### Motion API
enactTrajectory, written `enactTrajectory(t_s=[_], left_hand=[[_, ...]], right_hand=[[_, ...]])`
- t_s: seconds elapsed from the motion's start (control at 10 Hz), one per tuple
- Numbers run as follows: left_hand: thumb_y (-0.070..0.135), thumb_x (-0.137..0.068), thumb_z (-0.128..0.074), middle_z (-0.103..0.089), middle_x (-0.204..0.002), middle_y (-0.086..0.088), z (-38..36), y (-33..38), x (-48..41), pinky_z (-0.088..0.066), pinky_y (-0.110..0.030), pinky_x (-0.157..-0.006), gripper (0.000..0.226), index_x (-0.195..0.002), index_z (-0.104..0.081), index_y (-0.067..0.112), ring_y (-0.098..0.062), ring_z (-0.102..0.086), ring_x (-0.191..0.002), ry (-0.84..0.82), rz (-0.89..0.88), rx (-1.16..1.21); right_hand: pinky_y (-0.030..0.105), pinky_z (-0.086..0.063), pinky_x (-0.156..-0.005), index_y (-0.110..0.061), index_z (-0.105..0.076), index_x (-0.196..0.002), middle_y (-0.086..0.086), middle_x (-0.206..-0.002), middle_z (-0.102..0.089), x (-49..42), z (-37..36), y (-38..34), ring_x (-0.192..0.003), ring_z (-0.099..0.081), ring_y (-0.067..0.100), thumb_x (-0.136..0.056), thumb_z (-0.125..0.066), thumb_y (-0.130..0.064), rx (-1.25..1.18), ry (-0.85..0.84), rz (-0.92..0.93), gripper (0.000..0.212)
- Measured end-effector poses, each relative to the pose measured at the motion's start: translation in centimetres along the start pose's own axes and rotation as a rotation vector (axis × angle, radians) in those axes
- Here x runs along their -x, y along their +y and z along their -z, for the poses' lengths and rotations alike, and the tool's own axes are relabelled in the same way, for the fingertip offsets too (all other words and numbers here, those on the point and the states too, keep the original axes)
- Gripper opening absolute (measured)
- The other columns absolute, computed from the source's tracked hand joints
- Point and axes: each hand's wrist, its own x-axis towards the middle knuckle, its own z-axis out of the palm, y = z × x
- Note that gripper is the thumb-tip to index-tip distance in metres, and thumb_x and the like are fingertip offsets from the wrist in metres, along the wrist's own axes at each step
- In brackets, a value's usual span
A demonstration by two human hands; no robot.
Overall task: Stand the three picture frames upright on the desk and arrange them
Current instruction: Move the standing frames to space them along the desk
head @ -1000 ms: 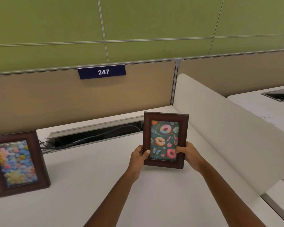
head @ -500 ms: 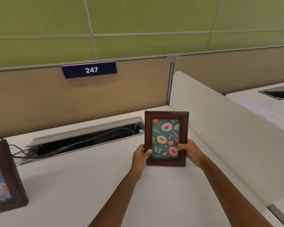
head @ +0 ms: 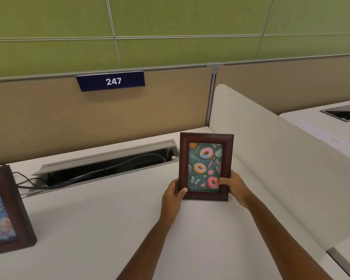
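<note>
Our fingers [head: 223, 181] are closed around the lower corners of the doughnut frame [head: 205, 166]: the left hand [head: 173, 196] pinches the bottom left corner with its thumb on the front moulding, and the right hand [head: 235, 187] clamps the bottom right edge, thumb lying across the glass over a pink doughnut. We hold low on both sides, we judge, so that the frame stays square and we can feel its bottom edge meet the surface.

Working down by size, the white desk [head: 109, 229] fills most of what we see, bounded on its right by a white divider panel [head: 281, 158] and at the back by a tan partition carrying a blue number plate [head: 111, 81] marked 247. Along the back of the desk a cable tray [head: 101, 166] lies open, with dark cords running out to the left.

At the far left a flower frame [head: 6, 211] stands upright, cut off by the picture's edge. Our doughnut frame is upright too, near the divider, just in front of the tray's right end, facing us. Whether its base is touching the desk or just above it we cannot tell, and any rear stand is hidden. A third frame is not in view.

We judge the frame is being settled well apart from the flower one, leaving room between them.
</note>
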Motion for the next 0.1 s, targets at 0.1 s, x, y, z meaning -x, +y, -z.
enactTrajectory(t_s=[0.1], left_hand=[[0.016,-0.092,-0.050,-0.046,-0.140,-0.010,-0.09,-0.65,0.96,-0.042,-0.034,-0.103,0.047,-0.136,-0.035,0.007,-0.024,-0.045,-0.129,0.015,-0.020,-0.081]], right_hand=[[0.041,-0.052,-0.088,-0.010,-0.040,-0.125,0.012,-0.123,-0.055,1.08,0.04,1.23,-0.109,-0.057,0.029,-0.081,-0.061,-0.004,0.000,0.026,0.015,0.050]])
